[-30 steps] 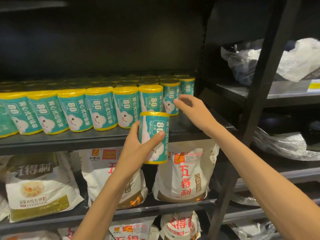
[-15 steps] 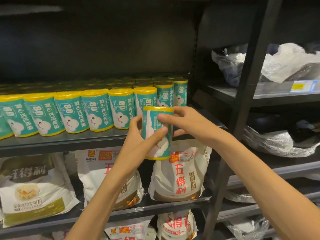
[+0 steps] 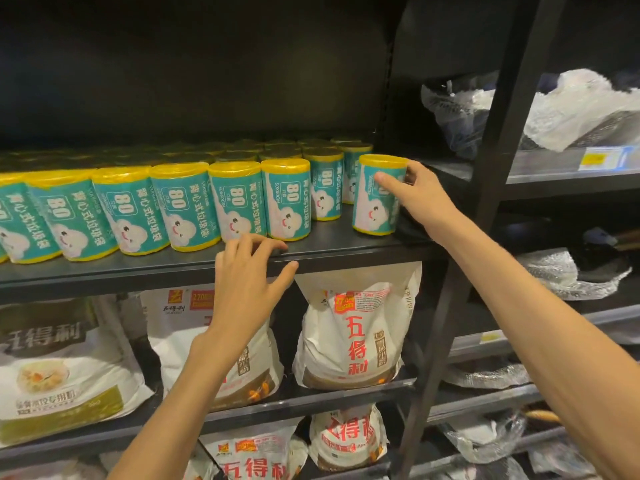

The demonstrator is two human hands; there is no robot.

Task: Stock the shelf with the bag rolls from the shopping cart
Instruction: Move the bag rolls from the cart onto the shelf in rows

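A second ago the left hand (image 3: pixel 244 289) held the teal, yellow-capped cylindrical bag roll (image 3: pixel 378 199) in mid-air below the shelf edge while the right hand (image 3: pixel 420 197) reached toward the row; half a second ago both hands had it between them. Now the roll stands upright on the dark metal shelf (image 3: pixel 346 245) at the right end of the front row, set a little apart from the neighbouring teal rolls (image 3: pixel 207 206) and near the black upright post (image 3: pixel 498 140). The right hand's fingers (image 3: pixel 382 178) curl round its upper part, thumb across the front and the others behind, so it is gripped and not yet released. The left hand has let go: its fingers are spread and relaxed, holding nothing, fingertips at the shelf's front lip just below the row. This suggests the hand-over is done and this roll is placed, or nearly so; it probably needs only a nudge left to close the gap. On the shelves below lie white flour bags with red lettering (image 3: pixel 353 327), and crumpled clear plastic wrapping (image 3: pixel 561 109) sits in the rack to the right. The shopping cart is out of view, so what remains to stock cannot be judged.
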